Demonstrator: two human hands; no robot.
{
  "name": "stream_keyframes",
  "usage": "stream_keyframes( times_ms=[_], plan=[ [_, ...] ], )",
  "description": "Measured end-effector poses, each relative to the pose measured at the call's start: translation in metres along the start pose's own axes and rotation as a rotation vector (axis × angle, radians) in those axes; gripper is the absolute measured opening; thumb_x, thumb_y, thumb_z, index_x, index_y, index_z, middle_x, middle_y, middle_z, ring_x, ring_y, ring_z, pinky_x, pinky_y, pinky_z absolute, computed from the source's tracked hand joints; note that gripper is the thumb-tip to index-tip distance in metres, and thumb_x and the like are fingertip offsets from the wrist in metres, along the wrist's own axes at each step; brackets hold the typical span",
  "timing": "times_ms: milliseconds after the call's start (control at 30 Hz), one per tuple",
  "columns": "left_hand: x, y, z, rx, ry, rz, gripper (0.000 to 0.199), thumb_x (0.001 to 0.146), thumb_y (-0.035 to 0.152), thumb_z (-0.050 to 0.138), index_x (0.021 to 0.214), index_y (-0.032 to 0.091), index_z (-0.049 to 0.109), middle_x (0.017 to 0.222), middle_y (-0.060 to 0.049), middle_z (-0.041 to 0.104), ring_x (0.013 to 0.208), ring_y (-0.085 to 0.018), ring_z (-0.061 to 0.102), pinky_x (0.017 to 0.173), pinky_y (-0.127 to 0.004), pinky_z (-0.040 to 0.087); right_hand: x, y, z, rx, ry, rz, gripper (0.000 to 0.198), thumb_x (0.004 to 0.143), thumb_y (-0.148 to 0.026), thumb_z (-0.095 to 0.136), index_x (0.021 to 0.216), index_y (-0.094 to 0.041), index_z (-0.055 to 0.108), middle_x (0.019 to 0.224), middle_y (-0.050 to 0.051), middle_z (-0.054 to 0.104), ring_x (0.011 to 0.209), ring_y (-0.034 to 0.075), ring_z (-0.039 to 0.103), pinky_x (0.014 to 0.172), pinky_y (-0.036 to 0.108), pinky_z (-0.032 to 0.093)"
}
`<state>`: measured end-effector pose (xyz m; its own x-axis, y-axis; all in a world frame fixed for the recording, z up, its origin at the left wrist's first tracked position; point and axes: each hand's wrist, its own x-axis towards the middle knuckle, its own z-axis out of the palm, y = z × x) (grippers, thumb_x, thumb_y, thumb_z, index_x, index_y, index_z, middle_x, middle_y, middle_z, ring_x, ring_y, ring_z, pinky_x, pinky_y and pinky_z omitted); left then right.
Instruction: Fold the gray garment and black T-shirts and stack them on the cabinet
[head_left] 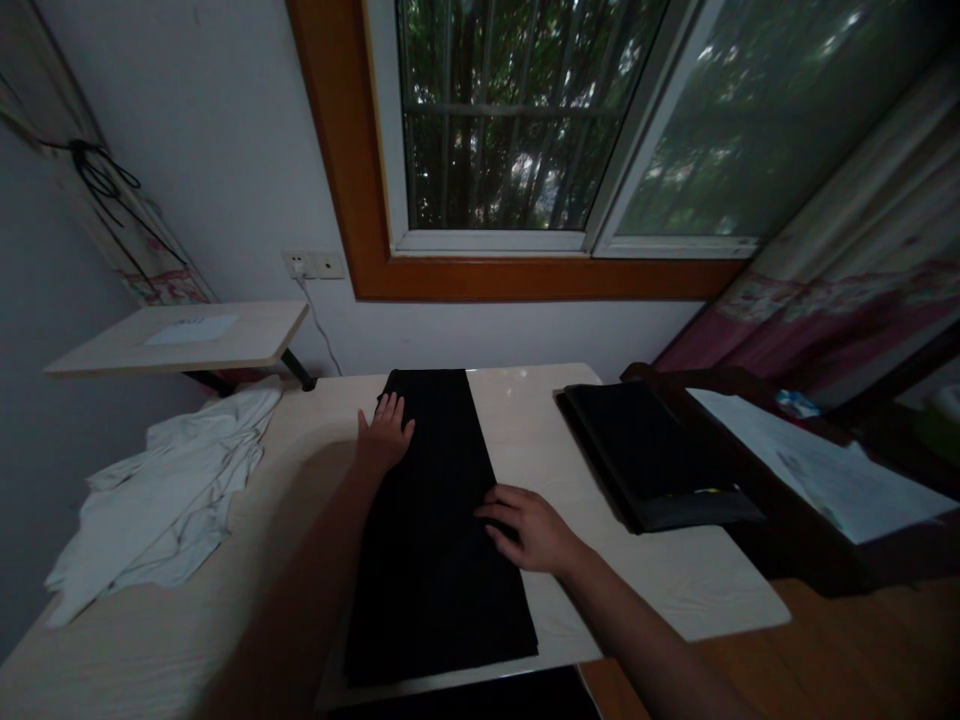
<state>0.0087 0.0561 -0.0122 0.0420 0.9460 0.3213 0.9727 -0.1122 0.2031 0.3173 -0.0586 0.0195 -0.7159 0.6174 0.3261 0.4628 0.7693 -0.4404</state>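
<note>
A long folded piece of black cloth (442, 590) lies flat on the pale wooden table (555, 430), running from near the front edge to the back edge. My left hand (385, 436) rests on its upper left edge with the fingers spread. Lower down, my right hand (529, 528) touches the right edge, its fingers stretched over the cloth and slightly bent. Neither hand grips anything that I can see. How many layers the cloth has is too dark to tell.
Crumpled white cloth (172, 490) lies on the left, below a small raised shelf (277, 335) with a paper. A stack of dark folded items (645, 440) sits at the right. Beyond it, papers (810, 460) lie on dark furniture. A window (525, 130) is behind.
</note>
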Motion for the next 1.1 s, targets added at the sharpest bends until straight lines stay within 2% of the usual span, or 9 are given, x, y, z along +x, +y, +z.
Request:
stream_keyframes(
  times_ms=[167,267,367,433,533,633,733,900,1100],
  plan=[
    [-0.009,-0.007,-0.004,0.025,-0.002,-0.003,0.058,0.101,0.040,0.034,0.155,0.020,0.037,0.163,-0.016,0.033,0.153,-0.030,0.026,0.121,-0.065,0.008,-0.002,0.002,0.001,0.017,0.073,-0.006,0.030,0.094,-0.021,0.052,0.120,-0.025,0.067,0.111,0.009,0.068,0.102,0.022,0.065,0.089,0.039,0.055],
    [-0.015,-0.009,-0.007,0.041,-0.004,-0.003,0.057,0.101,0.040,0.034,0.155,0.021,0.037,0.163,-0.015,0.031,0.153,-0.030,0.025,0.121,-0.067,0.009,0.000,0.002,0.001,-0.068,0.101,0.017,0.033,0.094,-0.025,0.058,0.126,-0.026,0.066,0.126,0.012,0.065,0.115,0.027,0.061,0.098,0.047,0.051],
    [-0.021,-0.010,-0.010,0.057,-0.013,-0.009,0.056,0.101,0.039,0.036,0.155,0.024,0.038,0.163,-0.014,0.031,0.153,-0.030,0.025,0.120,-0.068,0.011,0.003,0.003,0.000,-0.139,0.030,0.023,0.049,0.092,-0.036,0.067,0.139,-0.028,0.058,0.146,0.013,0.054,0.133,0.031,0.051,0.107,0.054,0.045],
    [-0.024,-0.011,-0.012,0.064,0.004,-0.002,0.055,0.101,0.038,0.037,0.154,0.025,0.040,0.163,-0.013,0.033,0.153,-0.030,0.025,0.120,-0.068,0.010,0.004,0.003,0.000,-0.147,-0.040,-0.009,0.061,0.089,-0.045,0.071,0.145,-0.029,0.053,0.151,0.012,0.050,0.143,0.032,0.042,0.114,0.057,0.037],
    [-0.028,-0.014,-0.016,0.066,0.057,0.058,0.052,0.100,0.033,0.037,0.150,0.025,0.046,0.161,-0.011,0.038,0.152,-0.030,0.029,0.122,-0.067,0.007,0.004,0.004,-0.003,-0.122,-0.107,-0.050,0.071,0.085,-0.055,0.073,0.148,-0.031,0.049,0.154,0.012,0.048,0.147,0.032,0.037,0.118,0.060,0.028],
    [-0.029,-0.018,-0.021,0.055,0.087,0.168,0.049,0.099,0.027,0.036,0.145,0.023,0.053,0.156,-0.010,0.045,0.148,-0.029,0.036,0.124,-0.064,0.004,-0.001,0.006,-0.006,-0.087,-0.141,-0.062,0.075,0.081,-0.060,0.075,0.147,-0.032,0.051,0.156,0.011,0.045,0.148,0.032,0.036,0.119,0.061,0.027],
    [-0.029,-0.021,-0.025,0.033,0.080,0.259,0.047,0.098,0.023,0.037,0.138,0.021,0.061,0.150,-0.009,0.054,0.145,-0.028,0.041,0.126,-0.060,0.006,-0.010,0.009,-0.007,-0.056,-0.127,-0.084,0.066,0.080,-0.058,0.077,0.139,-0.033,0.060,0.153,0.009,0.049,0.146,0.032,0.039,0.118,0.060,0.030],
    [-0.028,-0.018,-0.027,-0.023,0.054,0.268,0.044,0.094,0.019,0.042,0.131,0.019,0.067,0.144,-0.011,0.059,0.140,-0.029,0.049,0.125,-0.058,0.017,-0.021,0.007,-0.008,0.034,-0.004,-0.101,0.025,0.091,-0.039,0.070,0.115,-0.031,0.075,0.130,0.005,0.070,0.131,0.027,0.056,0.106,0.051,0.047],
    [-0.043,0.024,-0.029,-0.016,-0.018,0.339,0.047,0.094,0.021,0.045,0.139,0.019,0.059,0.153,-0.011,0.050,0.144,-0.031,0.042,0.121,-0.057,0.026,-0.020,-0.003,-0.014,0.084,0.071,-0.090,0.024,0.097,-0.028,0.058,0.114,-0.028,0.075,0.120,0.006,0.074,0.116,0.026,0.063,0.096,0.049,0.053]
  ],
)
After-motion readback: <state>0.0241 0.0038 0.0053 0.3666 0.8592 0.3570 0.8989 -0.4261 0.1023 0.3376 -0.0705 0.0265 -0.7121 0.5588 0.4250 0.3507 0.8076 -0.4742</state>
